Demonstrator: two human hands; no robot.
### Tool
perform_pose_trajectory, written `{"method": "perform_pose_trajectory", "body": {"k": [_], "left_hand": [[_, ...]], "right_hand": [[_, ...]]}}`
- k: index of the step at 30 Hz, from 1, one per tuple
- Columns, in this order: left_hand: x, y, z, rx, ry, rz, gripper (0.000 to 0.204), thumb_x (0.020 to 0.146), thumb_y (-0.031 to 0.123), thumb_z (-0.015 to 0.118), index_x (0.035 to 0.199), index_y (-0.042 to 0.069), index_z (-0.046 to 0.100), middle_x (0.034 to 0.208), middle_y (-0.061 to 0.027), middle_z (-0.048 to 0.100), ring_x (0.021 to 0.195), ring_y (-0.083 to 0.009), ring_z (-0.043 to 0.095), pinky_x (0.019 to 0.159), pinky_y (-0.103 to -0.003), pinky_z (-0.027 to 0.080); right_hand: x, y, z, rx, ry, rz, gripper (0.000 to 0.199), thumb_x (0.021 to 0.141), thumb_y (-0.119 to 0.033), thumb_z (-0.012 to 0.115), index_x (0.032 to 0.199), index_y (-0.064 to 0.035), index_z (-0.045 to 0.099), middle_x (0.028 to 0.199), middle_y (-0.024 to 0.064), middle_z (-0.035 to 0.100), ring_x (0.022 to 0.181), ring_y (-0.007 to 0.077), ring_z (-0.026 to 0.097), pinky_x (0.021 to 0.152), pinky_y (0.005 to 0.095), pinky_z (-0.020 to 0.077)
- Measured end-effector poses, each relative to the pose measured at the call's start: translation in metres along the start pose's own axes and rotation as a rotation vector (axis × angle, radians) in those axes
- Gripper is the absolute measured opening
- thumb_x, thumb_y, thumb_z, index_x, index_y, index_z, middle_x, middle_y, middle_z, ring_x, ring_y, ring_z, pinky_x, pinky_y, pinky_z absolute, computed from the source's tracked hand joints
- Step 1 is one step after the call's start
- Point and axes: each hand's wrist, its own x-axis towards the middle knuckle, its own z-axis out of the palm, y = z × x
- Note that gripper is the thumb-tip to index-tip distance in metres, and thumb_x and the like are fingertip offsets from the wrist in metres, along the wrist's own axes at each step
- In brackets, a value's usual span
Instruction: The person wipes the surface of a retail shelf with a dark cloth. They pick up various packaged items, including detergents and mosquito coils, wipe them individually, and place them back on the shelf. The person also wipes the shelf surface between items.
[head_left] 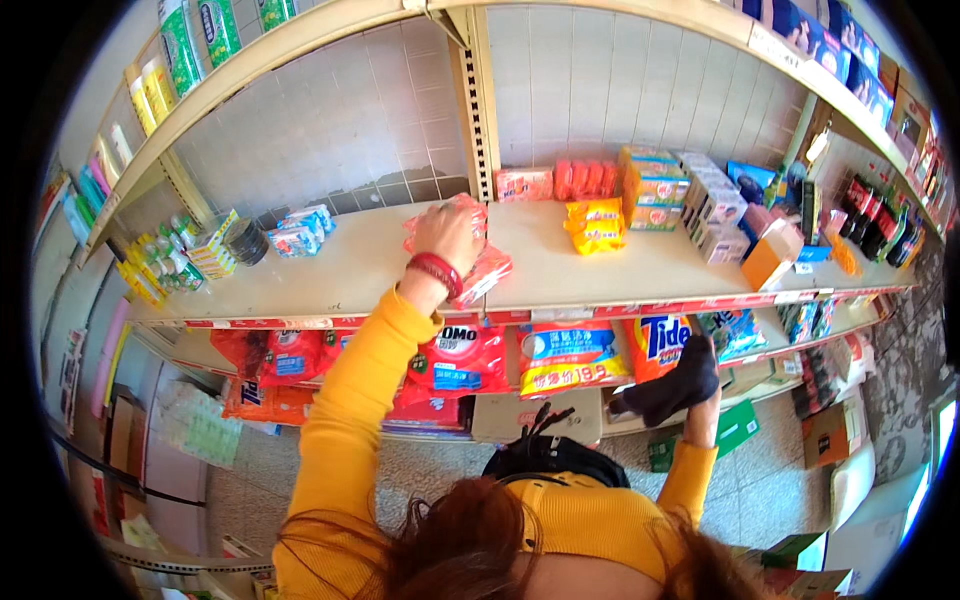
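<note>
My left hand (447, 235), with a red bracelet at the wrist, is closed over red plastic-wrapped packs (490, 268) on the middle shelf, near the centre upright. Its fingertips are partly hidden by the hand and the wrapping. Lower on the right, in front of the shelf edge, a black cloth (675, 385) hangs from my right hand (702, 408). The cloth covers most of that hand's fingers. Right of the red packs lie yellow packs (596, 226), with a red multipack (587, 179) and a red box (524, 184) behind them.
The middle shelf (360, 285) also carries stacked boxes (655, 188) and dark bottles (868, 215) on the right, and small blue-and-white packs (300, 232) on the left. Detergent bags (570, 355) fill the shelf below. A metal upright (477, 110) rises behind my left hand.
</note>
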Motion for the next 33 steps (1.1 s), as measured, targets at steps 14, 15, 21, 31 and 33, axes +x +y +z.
{"method": "perform_pose_trajectory", "body": {"k": [14,15,21,31,33], "left_hand": [[0.172,-0.013,0.227,0.104,-0.276,-0.223,0.031,0.083,0.029,0.047,0.097,0.009,0.065,0.107,-0.011,0.06,0.098,-0.0273,0.058,0.083,-0.036,0.045],[0.171,-0.019,0.226,0.184,-0.297,-0.195,0.031,0.082,0.033,0.048,0.095,0.01,0.065,0.105,-0.0104,0.061,0.097,-0.0268,0.057,0.084,-0.036,0.044],[0.165,-0.033,0.169,0.501,-0.178,-0.094,0.027,0.066,0.035,0.072,0.085,0.017,0.068,0.102,-0.0033,0.06,0.11,-0.0212,0.044,0.094,-0.038,0.031],[0.046,0.082,0.008,-0.404,-0.013,0.241,0.025,0.07,0.016,0.068,0.088,0.007,0.053,0.074,-0.0145,0.061,0.068,-0.0334,0.061,0.057,-0.038,0.047],[0.008,0.118,-0.009,-0.482,0.019,0.311,0.025,0.071,0.015,0.067,0.09,0.009,0.054,0.074,-0.0149,0.061,0.07,-0.0343,0.061,0.057,-0.038,0.047]], "right_hand": [[-0.157,0.082,-0.033,-2.025,-0.226,-1.476,0.015,0.089,-0.02,0.043,0.083,-0.0078,0.05,0.079,0.0078,0.053,0.069,0.0205,0.053,0.066,0.0293,0.0458],[-0.161,0.09,-0.035,-1.862,-0.144,-1.47,0.015,0.089,-0.021,0.042,0.084,-0.0079,0.049,0.079,0.0078,0.053,0.069,0.0206,0.053,0.065,0.0304,0.0462],[-0.147,0.072,-0.043,-1.472,-0.131,-1.535,0.026,0.09,-0.032,0.046,0.105,-0.01,0.049,0.081,0.006,0.053,0.075,0.0203,0.054,0.067,0.0336,0.0465],[0.012,0.089,-0.078,-2.155,-0.093,-1.465,0.031,0.086,-0.037,0.048,0.097,-0.0087,0.051,0.083,0.0058,0.055,0.075,0.0207,0.054,0.065,0.0335,0.0441],[0.042,0.133,-0.085,-1.574,-0.188,-1.115,0.036,0.086,-0.04,0.049,0.101,-0.0066,0.051,0.079,0.0049,0.054,0.075,0.0205,0.054,0.065,0.0305,0.045]]}}
